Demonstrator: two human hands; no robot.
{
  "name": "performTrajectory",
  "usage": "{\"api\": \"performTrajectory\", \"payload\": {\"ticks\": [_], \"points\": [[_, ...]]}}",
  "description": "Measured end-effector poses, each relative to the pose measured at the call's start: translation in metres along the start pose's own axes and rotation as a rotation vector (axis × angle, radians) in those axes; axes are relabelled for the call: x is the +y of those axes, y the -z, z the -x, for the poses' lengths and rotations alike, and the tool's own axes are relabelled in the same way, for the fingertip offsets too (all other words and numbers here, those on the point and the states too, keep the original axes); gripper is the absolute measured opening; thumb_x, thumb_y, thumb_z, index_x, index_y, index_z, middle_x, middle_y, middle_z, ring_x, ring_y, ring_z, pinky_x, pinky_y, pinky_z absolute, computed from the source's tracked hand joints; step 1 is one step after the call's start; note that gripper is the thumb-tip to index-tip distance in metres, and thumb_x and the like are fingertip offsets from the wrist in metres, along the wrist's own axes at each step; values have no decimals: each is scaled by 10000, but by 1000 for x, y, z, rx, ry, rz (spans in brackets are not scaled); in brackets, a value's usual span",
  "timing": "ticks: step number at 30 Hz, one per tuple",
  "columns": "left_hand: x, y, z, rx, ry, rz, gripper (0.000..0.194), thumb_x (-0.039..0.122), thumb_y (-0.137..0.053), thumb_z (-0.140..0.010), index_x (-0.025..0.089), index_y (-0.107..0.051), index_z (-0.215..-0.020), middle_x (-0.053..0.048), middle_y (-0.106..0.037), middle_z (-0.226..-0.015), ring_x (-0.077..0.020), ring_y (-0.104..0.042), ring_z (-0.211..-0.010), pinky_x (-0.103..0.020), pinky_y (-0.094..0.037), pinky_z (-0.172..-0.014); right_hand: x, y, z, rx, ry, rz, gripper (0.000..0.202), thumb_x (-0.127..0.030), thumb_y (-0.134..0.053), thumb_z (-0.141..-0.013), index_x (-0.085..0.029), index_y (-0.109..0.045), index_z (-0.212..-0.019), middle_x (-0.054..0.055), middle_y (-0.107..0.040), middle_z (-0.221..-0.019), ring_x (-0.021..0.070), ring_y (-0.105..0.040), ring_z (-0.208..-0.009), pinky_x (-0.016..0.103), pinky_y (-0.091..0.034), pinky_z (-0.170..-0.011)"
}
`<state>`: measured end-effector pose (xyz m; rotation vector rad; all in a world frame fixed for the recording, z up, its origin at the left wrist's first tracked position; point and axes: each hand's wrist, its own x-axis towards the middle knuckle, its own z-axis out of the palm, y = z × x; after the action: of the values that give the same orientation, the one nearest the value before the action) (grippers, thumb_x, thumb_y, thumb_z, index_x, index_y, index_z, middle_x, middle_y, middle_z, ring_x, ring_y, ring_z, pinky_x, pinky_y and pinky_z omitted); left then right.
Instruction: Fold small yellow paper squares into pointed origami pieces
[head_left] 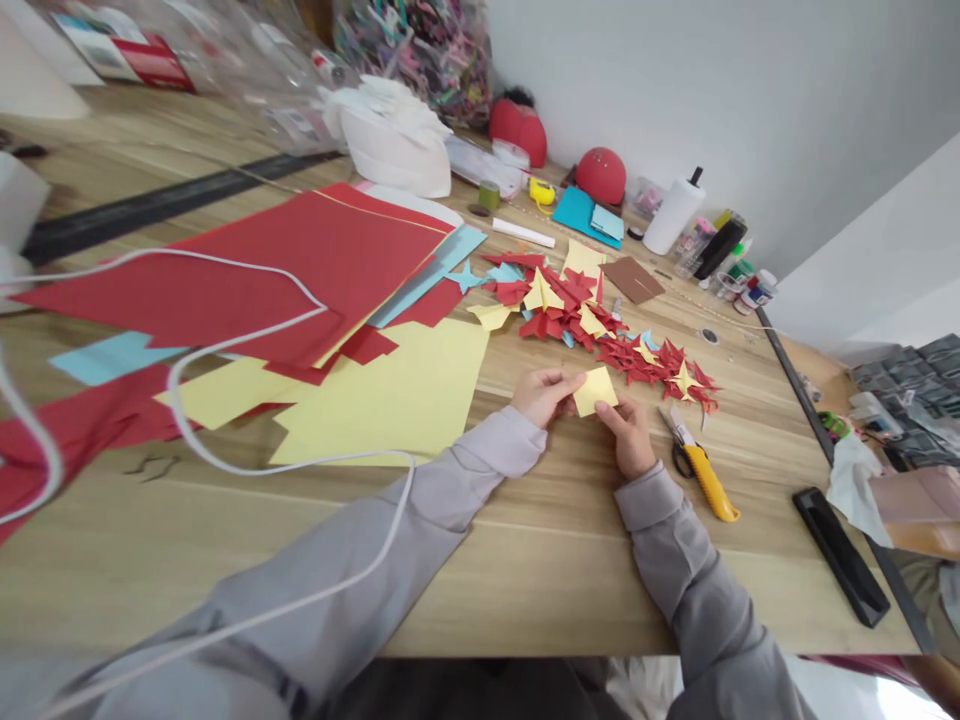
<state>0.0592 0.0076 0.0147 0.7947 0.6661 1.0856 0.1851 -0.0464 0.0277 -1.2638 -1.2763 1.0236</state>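
Note:
Between my two hands is a small square of yellow paper (597, 390), raised a little off the wooden table. My left hand (546, 396) pinches its left edge between thumb and finger. On the lower right side, my right hand (628, 432) grips it with the thumb on top; the fingers beneath are partly hidden. Just beyond the hands lies a pile of folded red paper pieces (555, 312), with some yellow and light blue ones among them. A yellow utility knife (711, 482) and scissors (681, 458) rest to the right of my right hand.
Large red sheets (300, 270) and yellow sheets (405, 390) cover the left side. A white cable (300, 466) loops across them and my left sleeve. A black case (840, 555) lies near the right edge. Bottles (675, 215) and a yellow tape measure (541, 191) stand along the wall.

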Motion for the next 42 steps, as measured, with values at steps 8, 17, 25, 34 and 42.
{"api": "performTrajectory", "payload": {"ticks": [8, 17, 25, 34, 42], "points": [[-1, -4, 4, 46, -13, -40, 301, 307, -798, -429, 131, -612, -588, 29, -582, -479, -77, -515, -430, -194, -421, -425, 7, 1, -3, 33, 7, -6, 233, -384, -642, -684, -165, -648, -763, 16, -649, -717, 135, -546, -632, 263, -434, -616], [-6, 1, 1, 74, 20, 28, 385, 272, -822, -371, 113, -682, -693, -54, -679, -650, -161, -618, -597, -322, -519, -613, 8, 1, -3, -8, -1, 70, 262, -416, -639, -682, -170, -652, -772, 19, -642, -684, 134, -536, -594, 263, -444, -574], [-4, 0, 1, 25, 71, 88, 297, 332, -791, -440, 120, -659, -600, -32, -644, -556, -158, -594, -516, -318, -516, -513, 4, -2, -3, 26, -43, 45, 255, -406, -694, -615, -165, -643, -680, -2, -603, -556, 111, -491, -487, 252, -426, -491], [1, -1, 1, 79, 86, 135, 366, 265, -753, -520, 132, -663, -849, -21, -655, -611, -142, -608, -553, -275, -503, -526, 7, -2, -2, 42, -37, 43, 236, -382, -694, -625, -161, -654, -700, 4, -616, -564, 114, -499, -485, 254, -408, -488], [0, -2, 2, 61, 17, 17, 484, 274, -797, -447, 116, -638, -875, 43, -563, -490, -85, -529, -450, -210, -431, -471, 13, -2, -5, 57, 12, 90, 257, -384, -667, -660, -144, -659, -755, 10, -633, -626, 103, -497, -505, 235, -409, -496]]}}
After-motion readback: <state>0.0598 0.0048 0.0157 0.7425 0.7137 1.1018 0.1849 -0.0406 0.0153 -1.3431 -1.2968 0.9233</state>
